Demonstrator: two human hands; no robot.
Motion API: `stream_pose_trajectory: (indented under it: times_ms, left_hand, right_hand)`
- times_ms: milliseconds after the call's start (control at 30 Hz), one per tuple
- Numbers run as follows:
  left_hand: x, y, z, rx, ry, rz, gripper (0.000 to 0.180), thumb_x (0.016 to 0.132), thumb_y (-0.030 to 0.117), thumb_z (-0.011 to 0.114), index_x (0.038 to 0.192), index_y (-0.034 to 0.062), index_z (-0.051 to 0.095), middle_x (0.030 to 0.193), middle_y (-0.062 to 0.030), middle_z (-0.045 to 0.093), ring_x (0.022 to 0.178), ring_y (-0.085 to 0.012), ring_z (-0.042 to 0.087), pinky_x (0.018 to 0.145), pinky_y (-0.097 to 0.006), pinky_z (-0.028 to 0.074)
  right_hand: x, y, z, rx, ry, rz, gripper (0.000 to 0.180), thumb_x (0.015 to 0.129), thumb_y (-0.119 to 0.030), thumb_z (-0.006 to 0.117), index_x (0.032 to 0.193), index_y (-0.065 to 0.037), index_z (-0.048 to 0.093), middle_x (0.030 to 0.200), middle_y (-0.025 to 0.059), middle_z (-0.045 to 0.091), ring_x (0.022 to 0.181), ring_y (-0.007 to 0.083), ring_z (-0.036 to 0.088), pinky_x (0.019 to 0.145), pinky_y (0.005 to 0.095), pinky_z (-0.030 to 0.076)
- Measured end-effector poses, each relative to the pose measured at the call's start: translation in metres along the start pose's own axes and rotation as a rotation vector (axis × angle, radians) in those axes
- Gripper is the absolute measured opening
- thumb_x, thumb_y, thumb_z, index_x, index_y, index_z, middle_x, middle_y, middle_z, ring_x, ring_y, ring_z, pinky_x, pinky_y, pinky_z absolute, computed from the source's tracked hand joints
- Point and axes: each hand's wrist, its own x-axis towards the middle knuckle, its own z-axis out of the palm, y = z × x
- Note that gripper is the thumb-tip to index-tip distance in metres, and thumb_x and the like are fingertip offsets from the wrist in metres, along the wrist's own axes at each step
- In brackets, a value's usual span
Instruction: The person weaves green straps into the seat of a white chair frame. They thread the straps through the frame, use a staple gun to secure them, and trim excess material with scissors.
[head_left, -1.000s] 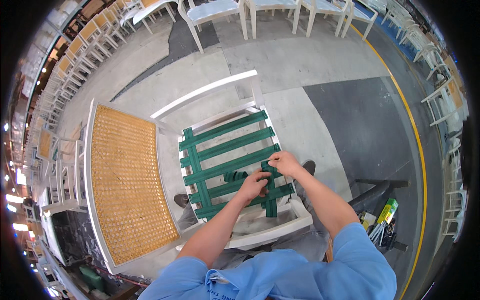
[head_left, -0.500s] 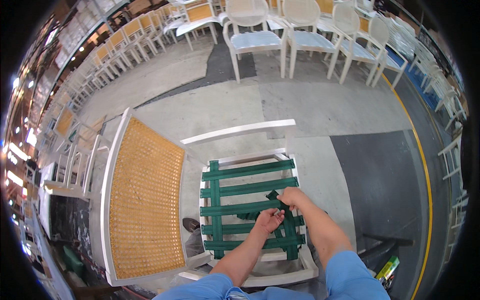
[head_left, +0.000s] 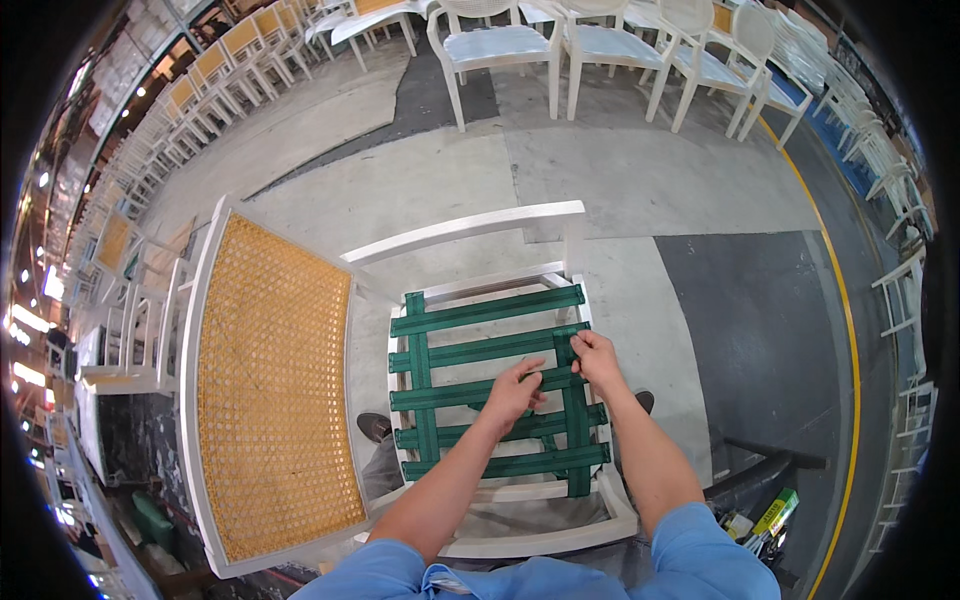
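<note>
A white armchair frame [head_left: 465,217] stands in front of me, its woven cane backrest [head_left: 275,390] to the left. Green webbing straps [head_left: 490,313] span the open seat, with a crosswise strap on the left side [head_left: 417,350] and another green crosswise strap [head_left: 577,420] on the right. My right hand [head_left: 597,362] pinches this right strap near the second seat strap from the far side. Over the middle of the seat, my left hand [head_left: 514,396] hovers with fingers apart, close to the third strap. Some webbing hangs below the seat, partly hidden by my left hand.
White armchairs with pale seats [head_left: 500,45] line the far side. Rows of cane-backed chairs [head_left: 210,65] stand far left. A yellow floor line [head_left: 850,350] runs down the right. Near my right arm lie a dark bar [head_left: 770,460] and a green-yellow box [head_left: 776,511].
My right hand has moved away from me along the right crosswise strap, whose end now reaches the second strap. My left hand has drawn leftward, its fingers spreading. The view has shifted slightly.
</note>
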Motion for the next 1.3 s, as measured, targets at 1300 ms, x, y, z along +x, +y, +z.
stream_pose_trajectory:
  times_ms: [1300]
  left_hand:
    - [0.107,0.038,0.008,-0.552,0.062,-0.066,0.032,0.101,0.012,0.058,0.131,-0.0016,0.057,0.105,-0.0097,0.065,0.09,-0.0242,0.069,0.077,-0.039,0.06]
  right_hand:
    - [0.126,-0.027,0.017,0.035,0.143,-0.127,0.016,0.098,-0.012,0.068,0.109,0.0,0.072,0.088,0.0104,0.072,0.059,0.0185,0.065,0.051,0.0326,0.052]
